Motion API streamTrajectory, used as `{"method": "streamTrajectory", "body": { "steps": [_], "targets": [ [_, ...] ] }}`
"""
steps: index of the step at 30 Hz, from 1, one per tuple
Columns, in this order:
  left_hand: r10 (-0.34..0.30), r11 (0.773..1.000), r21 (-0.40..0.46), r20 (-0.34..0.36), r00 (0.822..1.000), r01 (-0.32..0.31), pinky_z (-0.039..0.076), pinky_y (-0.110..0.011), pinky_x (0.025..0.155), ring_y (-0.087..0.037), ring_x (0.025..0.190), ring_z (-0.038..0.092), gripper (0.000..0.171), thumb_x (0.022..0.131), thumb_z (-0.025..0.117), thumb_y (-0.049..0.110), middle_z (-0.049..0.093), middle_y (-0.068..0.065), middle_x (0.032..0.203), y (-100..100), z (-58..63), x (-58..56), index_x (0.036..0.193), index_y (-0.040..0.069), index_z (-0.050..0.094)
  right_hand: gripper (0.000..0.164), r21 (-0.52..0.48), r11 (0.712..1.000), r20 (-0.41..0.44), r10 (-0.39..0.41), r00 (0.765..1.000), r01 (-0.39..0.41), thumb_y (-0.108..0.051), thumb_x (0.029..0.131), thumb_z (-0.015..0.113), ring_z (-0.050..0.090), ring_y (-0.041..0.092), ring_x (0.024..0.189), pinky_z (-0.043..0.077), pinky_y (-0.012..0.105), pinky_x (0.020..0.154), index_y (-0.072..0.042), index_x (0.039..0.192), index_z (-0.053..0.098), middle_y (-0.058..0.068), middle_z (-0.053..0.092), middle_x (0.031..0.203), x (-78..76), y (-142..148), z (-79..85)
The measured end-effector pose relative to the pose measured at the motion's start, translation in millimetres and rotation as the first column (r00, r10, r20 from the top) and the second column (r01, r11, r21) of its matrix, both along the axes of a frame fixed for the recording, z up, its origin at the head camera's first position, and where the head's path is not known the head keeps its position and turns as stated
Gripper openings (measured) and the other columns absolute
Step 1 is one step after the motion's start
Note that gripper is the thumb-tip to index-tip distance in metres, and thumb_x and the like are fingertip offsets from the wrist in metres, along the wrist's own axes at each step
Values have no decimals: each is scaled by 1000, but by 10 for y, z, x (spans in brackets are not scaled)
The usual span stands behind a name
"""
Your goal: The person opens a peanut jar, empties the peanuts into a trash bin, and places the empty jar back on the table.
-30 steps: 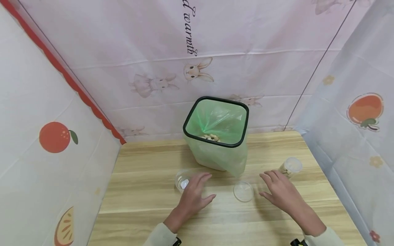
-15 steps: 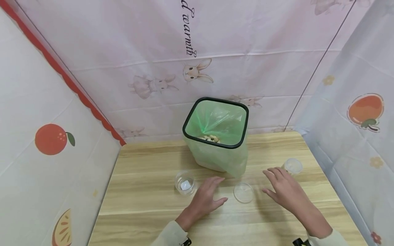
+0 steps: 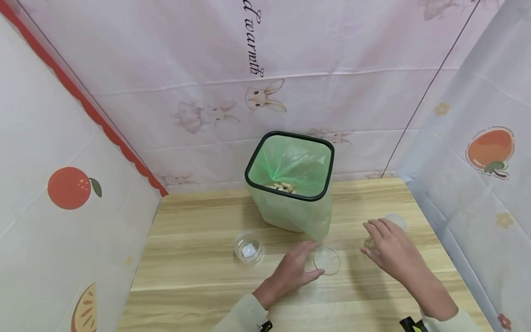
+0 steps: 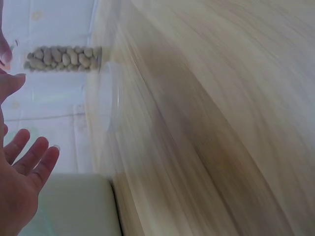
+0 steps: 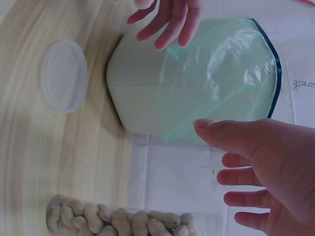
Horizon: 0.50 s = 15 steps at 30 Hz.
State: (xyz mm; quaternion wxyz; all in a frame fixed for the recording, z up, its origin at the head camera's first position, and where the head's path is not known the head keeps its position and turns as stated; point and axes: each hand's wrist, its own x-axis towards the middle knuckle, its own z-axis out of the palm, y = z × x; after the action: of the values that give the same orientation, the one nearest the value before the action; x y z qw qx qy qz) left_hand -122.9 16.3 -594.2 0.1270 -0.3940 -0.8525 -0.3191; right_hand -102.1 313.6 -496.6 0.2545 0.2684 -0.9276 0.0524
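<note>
From the head, a clear lid (image 3: pixel 327 261) lies flat in front of the green-lined bin (image 3: pixel 296 214), a little to its right. The left hand (image 3: pixel 290 272) is poised at the lid's edge, thumb and fingers apart, holding nothing. The rim looks low and thin, so pinching it between thumb and fingertips should work better than pressing from above. Right of the bin is a jar of peanuts (image 3: pixel 396 222), partly hidden by the right hand (image 3: pixel 392 252). Left and forward of the bin stands a clear cup (image 3: pixel 248 248); loose peanuts (image 3: pixel 284 187) lie inside the bin. Its overhanging bag (image 3: pixel 320 225) droops close to the left fingertips and could snag them

From the left wrist, the jar stands upright beyond the lid, apart from the bin; the left fingers are clear of the lid

From the right wrist, the right thumb and fingers are spread, with nothing between them; whether a fingertip brushes the jar I cannot tell. Being tall and well filled, it would best be gripped round its middle and kept level, away from the bin's wall
</note>
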Motion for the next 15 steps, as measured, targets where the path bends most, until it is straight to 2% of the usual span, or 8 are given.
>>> {"method": "streamTrajectory", "body": {
  "steps": [3,6,11,13,15],
  "targets": [
    [-16,1000,-9,48,999,17,49,-27,113,-16,134,60,72,84,87,35,63,-5,141,90,34,-5,143,7,56,92,-21,999,-10,-25,1000,25,-67,104,16,65,44,104,56,55,90,9,119,66,27,70,112,-6,35,44],
    [-26,999,-21,63,998,27,48,-27,115,-17,136,59,73,86,86,36,63,-6,144,178,72,-11,145,7,54,94,-39,998,-11,-52,999,51,-69,103,16,65,45,104,55,56,89,8,119,66,27,70,112,-13,76,64],
    [-36,997,-62,30,999,38,48,-26,115,-16,137,58,74,87,83,40,61,-4,146,300,79,-38,147,9,52,94,-30,995,26,-96,995,97,-72,100,17,65,50,104,57,59,86,7,123,62,30,68,116,-22,150,62],
    [-36,997,-74,26,999,38,47,-25,115,-15,136,59,74,88,83,41,61,-3,145,344,69,-56,147,10,52,82,-18,993,56,-117,992,118,-70,99,46,64,52,104,57,61,85,7,125,60,31,67,118,-24,177,59],
    [-34,996,-78,22,999,36,47,-24,115,-14,136,59,75,87,83,41,61,-2,145,387,58,-75,147,10,52,75,-3,989,95,-146,985,147,-58,90,73,63,54,105,56,63,85,7,127,59,32,66,120,-22,194,62]
  ]
}}
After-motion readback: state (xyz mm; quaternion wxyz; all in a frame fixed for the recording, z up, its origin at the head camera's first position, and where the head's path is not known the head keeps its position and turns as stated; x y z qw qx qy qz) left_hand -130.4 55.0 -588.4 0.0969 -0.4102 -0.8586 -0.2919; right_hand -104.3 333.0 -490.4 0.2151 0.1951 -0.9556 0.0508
